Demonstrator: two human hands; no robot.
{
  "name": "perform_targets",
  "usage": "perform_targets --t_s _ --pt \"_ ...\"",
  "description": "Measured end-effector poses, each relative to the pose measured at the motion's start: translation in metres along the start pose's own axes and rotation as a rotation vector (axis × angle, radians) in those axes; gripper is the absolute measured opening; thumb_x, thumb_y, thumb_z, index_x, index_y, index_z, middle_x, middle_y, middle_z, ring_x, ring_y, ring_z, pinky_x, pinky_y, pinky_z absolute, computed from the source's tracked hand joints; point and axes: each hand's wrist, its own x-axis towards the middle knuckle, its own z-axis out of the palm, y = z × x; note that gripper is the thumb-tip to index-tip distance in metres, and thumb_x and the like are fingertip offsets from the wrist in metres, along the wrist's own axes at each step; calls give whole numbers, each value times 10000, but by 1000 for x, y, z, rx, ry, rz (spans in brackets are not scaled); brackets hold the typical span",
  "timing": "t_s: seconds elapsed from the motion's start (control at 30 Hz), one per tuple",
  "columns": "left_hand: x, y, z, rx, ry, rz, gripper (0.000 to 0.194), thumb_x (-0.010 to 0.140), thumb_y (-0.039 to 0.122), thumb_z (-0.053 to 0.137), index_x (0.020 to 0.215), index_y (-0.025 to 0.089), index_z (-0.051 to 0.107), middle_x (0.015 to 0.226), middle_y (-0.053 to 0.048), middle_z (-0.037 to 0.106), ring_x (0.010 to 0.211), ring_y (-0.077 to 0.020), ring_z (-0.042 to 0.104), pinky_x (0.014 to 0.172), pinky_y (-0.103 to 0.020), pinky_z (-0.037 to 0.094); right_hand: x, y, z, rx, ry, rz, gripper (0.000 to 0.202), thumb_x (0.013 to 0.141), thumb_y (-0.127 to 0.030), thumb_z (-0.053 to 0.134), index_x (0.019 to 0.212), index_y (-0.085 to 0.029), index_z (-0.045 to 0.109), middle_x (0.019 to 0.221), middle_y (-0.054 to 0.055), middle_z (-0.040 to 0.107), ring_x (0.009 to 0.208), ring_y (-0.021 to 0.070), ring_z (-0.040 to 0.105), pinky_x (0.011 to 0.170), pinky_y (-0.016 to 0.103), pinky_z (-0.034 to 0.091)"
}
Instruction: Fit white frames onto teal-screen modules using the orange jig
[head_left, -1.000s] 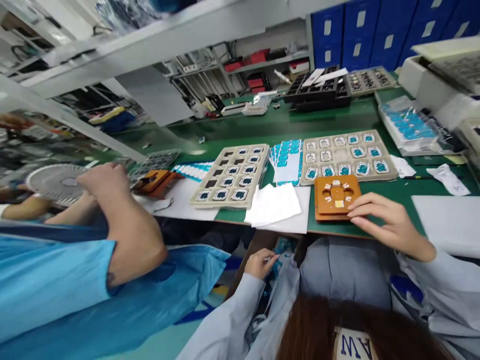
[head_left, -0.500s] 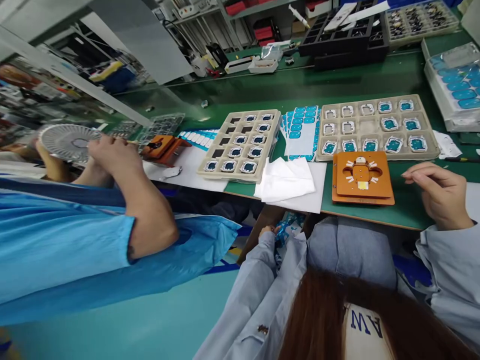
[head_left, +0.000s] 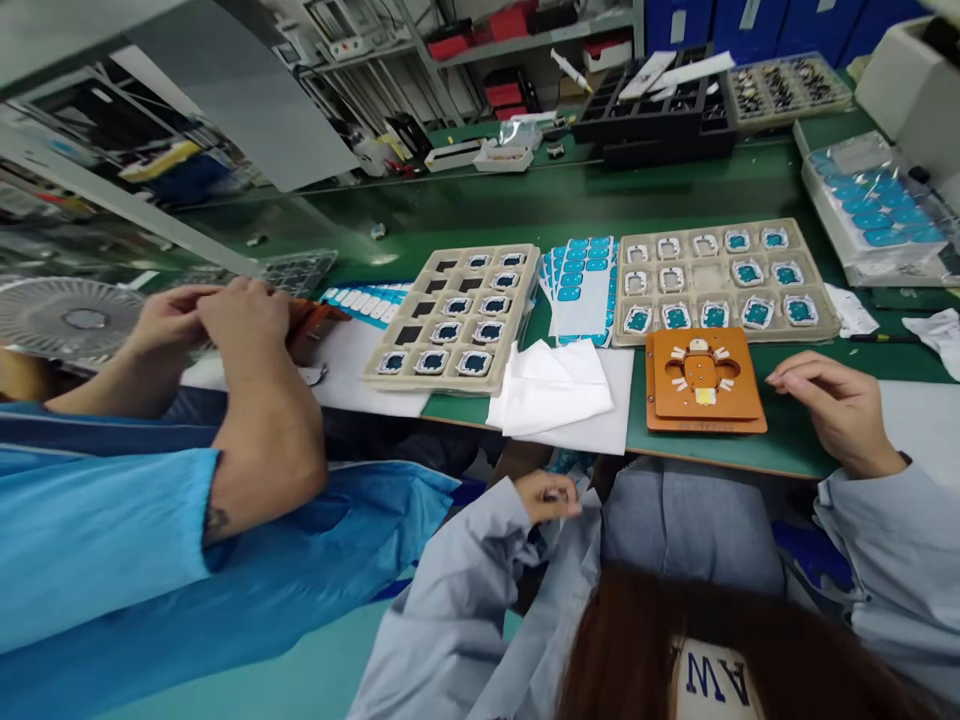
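Note:
My left hand (head_left: 551,497) is raised over my lap, below the table edge, its fingers curled round something small and greyish that I cannot make out. Resting at the table's front edge, my right hand (head_left: 844,408) has thumb and fingertips pinched together; whatever they hold, if anything, is too small to name. Just left of it lies an orange fixture (head_left: 705,378) with white tabs round its recess. Behind the fixture is a beige tray (head_left: 706,272) of white-framed parts, some with teal faces. White cloths (head_left: 555,388) lie left of the fixture.
A second beige tray (head_left: 454,315) holds dark-faced parts. Teal sticker sheets (head_left: 581,285) lie between the trays. At left, a co-worker's hands (head_left: 225,315) meet near a clear ribbed disc (head_left: 75,318). Black trays (head_left: 660,120) stand behind.
My left hand has come up from the space below the table. My right hand keeps its pinch beside the fixture. The co-worker's hands are now together, away from the disc. The view has shifted slightly.

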Motion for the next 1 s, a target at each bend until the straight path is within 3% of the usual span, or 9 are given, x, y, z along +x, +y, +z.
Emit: perform_targets --t_s 0.1,0.17,0.23,0.3,0.37,0.43,0.5,0.67,1.0 --pt "6 36 -17 186 -33 272 365 924 490 586 778 163 654 794 -60 653 786 -160 622 809 -300 519 10 -27 4 -54 -123 -40 180 876 -317 705 728 -220 737 771 54 706 719 199 660 640 314 535" --pt "20 68 -42 404 114 389 356 971 464 482 825 198 668 848 -79 672 830 -176 629 834 -297 514 26 -48 5 -110 -233 -172 116 876 -259 693 777 -228 745 770 48 717 694 195 673 615 310 547" --pt "48 100 -76 592 409 232 257 970 386 480 960 238 689 984 -68 683 942 -190 640 897 -304 517 50 -62 3 -176 -309 -377 99 866 -187 680 809 -239 741 771 36 726 688 187 684 610 304 551" --pt "88 124 -109 677 784 -125 209 944 281 529 1084 275 683 1167 -37 656 1081 -182 625 971 -279 488 79 -62 1 -255 -283 -536 103 849 -181 688 776 -242 727 752 32 727 676 188 684 608 313 549" --pt "128 134 -136 684 908 -262 300 912 266 582 1204 242 644 1304 -82 593 1196 -224 584 1035 -308 452 105 -49 1 -350 -142 -576 146 842 -265 704 698 -241 698 712 39 716 657 200 674 616 341 546" --pt "158 130 -154 669 952 -361 409 857 368 669 1231 208 635 1334 -130 572 1209 -277 586 1021 -343 467 122 -26 1 -417 38 -554 240 858 -356 684 649 -239 666 678 50 699 651 213 663 616 363 540" --pt "175 118 -162 658 959 -426 491 800 472 719 1206 204 655 1310 -146 589 1180 -308 607 989 -367 493 127 -2 1 -457 95 -540 289 885 -386 643 640 -233 648 657 47 686 629 208 656 594 356 535" --pt "180 89 -166 679 943 -464 474 835 539 660 1178 213 694 1407 -148 520 1193 -331 608 991 -389 500 114 30 -1 -557 -70 -526 213 887 -354 633 707 -247 673 720 32 714 634 188 669 554 314 530" --pt "183 83 -169 717 947 -471 483 857 525 647 1250 246 677 1381 -120 549 1204 -316 599 994 -382 493 108 25 4 -573 -218 -534 204 891 -342 625 708 -262 668 735 13 718 665 190 681 621 332 540"
